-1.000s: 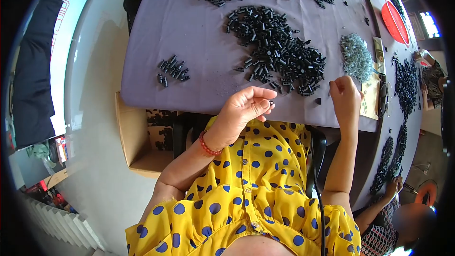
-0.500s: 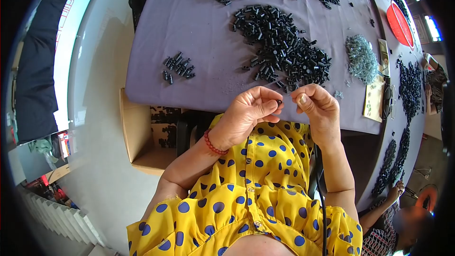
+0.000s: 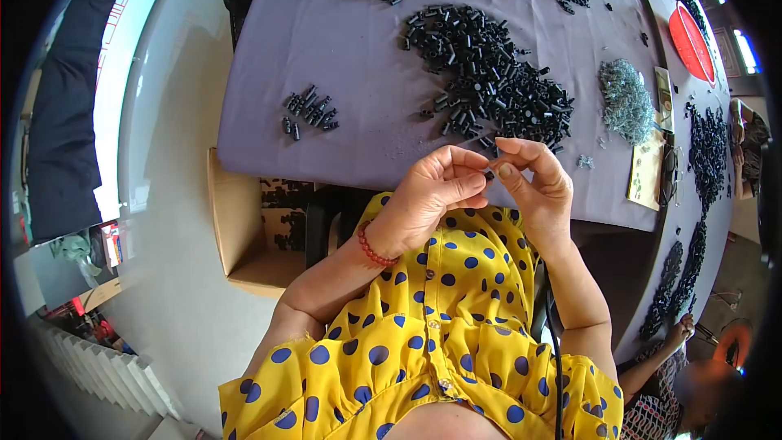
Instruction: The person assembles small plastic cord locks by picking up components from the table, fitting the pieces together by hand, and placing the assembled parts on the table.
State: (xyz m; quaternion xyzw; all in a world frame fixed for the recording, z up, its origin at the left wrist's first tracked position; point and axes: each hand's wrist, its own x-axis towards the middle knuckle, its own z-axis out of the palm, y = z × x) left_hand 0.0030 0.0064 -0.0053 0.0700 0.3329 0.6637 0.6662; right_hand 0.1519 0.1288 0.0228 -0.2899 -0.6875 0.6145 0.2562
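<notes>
My left hand [image 3: 440, 195], with a red bead bracelet at the wrist, is closed in a pinch on a small black cylindrical part [image 3: 489, 174]. My right hand [image 3: 538, 191] meets it at the fingertips, thumb and forefinger pinched at the part's end. Whatever the right fingers hold is too small to make out. Both hands hover just off the table's near edge. Beyond them lies a large heap of black cylindrical parts [image 3: 489, 73]. A small group of similar parts [image 3: 309, 112] lies to the left. On the right sits a pile of tiny clear pieces [image 3: 626, 102].
A purple-grey cloth covers the table [image 3: 350, 41]. At right are a yellowish card [image 3: 645, 171], glasses [image 3: 671, 175] and a red basket [image 3: 691, 41]. An open cardboard box [image 3: 232, 228] stands below the left edge. Another person's hand [image 3: 683, 327] works at the far right.
My right hand has moved left and its fingertips now meet the black part held in my left hand. Before, the two hands were slightly apart.
</notes>
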